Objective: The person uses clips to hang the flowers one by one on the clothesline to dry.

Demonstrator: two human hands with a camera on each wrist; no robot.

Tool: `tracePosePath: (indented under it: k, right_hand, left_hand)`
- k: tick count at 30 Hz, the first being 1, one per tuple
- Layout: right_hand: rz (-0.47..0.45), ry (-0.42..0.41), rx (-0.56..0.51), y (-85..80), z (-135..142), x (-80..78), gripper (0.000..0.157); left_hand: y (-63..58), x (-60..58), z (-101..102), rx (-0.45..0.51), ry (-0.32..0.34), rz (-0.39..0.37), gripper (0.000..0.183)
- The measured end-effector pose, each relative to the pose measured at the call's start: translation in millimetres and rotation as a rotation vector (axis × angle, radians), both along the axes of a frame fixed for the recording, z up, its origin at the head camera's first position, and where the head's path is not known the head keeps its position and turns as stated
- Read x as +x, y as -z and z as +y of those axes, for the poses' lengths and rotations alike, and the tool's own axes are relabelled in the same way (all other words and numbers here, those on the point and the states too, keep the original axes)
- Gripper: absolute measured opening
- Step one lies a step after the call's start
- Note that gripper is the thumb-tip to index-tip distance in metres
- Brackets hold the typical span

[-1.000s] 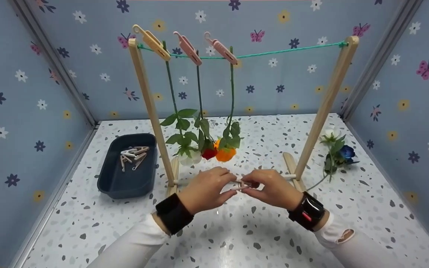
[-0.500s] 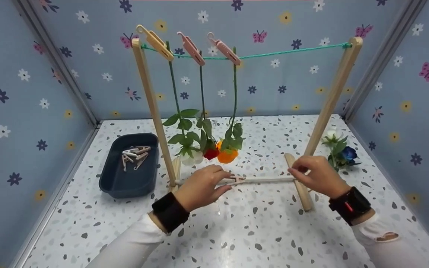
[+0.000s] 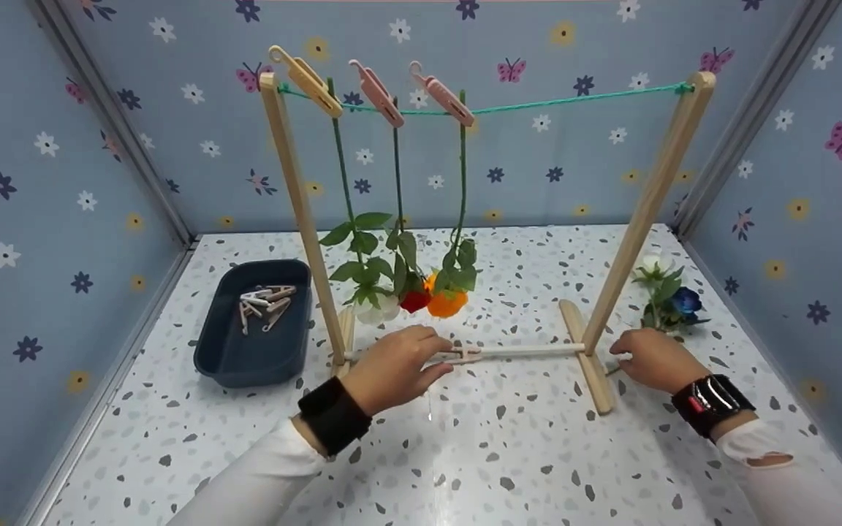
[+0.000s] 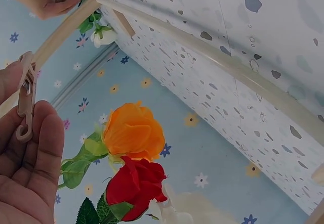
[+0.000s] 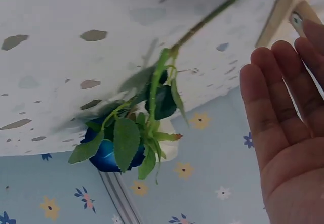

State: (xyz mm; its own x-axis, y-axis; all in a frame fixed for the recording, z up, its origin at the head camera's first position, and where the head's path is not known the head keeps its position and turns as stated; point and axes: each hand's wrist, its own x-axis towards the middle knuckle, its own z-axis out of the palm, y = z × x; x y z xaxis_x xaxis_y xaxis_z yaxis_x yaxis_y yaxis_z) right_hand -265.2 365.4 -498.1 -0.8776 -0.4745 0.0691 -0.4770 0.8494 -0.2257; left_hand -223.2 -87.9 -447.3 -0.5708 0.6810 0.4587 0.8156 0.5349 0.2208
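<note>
My left hand [image 3: 396, 367] pinches a pale pink clothespin [image 4: 26, 97] with a hooked end, held over the rack's white crossbar [image 3: 531, 351]. At the rack's right foot, my right hand [image 3: 658, 358] is low over the table, close to a flower stem [image 5: 212, 19]; its fingers are extended and hold nothing in the right wrist view. A blue rose [image 3: 684, 300] and a white rose [image 3: 653, 264] lie beyond this hand. From the green cord [image 3: 538, 104], clothespins hold a white rose [image 3: 377, 310], a red rose [image 3: 414, 301] and an orange rose [image 3: 447, 303] upside down.
On the left stands a dark blue tub [image 3: 225, 358] with several clothespins [image 3: 266, 305] inside. Wooden posts [image 3: 647, 212] carry the cord between them, and the right wooden foot [image 3: 596, 383] juts forward. Patterned walls [image 3: 523, 175] enclose the speckled table [image 3: 479, 453].
My right hand has let go of the clothespin and moved right, past the right post toward the loose roses' stems. The left hand stays almost where it was, still pinching the clothespin.
</note>
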Motion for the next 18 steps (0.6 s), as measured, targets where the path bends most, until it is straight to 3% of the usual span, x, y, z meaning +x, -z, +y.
tracePosePath:
  k: [2, 9, 18]
  right_hand:
    - [0.02, -0.009, 0.039, 6.1, 3.4, -1.8, 0.011]
    - [0.064, -0.034, 0.114, 16.7, 11.2, -3.1, 0.017]
    - [0.214, -0.114, 0.24, 27.9, 20.5, -5.1, 0.013]
  left_hand:
    - [-0.2, -0.3, 0.0, 0.0, 0.002, -0.005, 0.021]
    - [0.2, -0.4, -1.0, 0.0, 0.004, -0.012, 0.02]
    - [0.5, 0.8, -1.7, 0.011, -0.005, -0.03, 0.021]
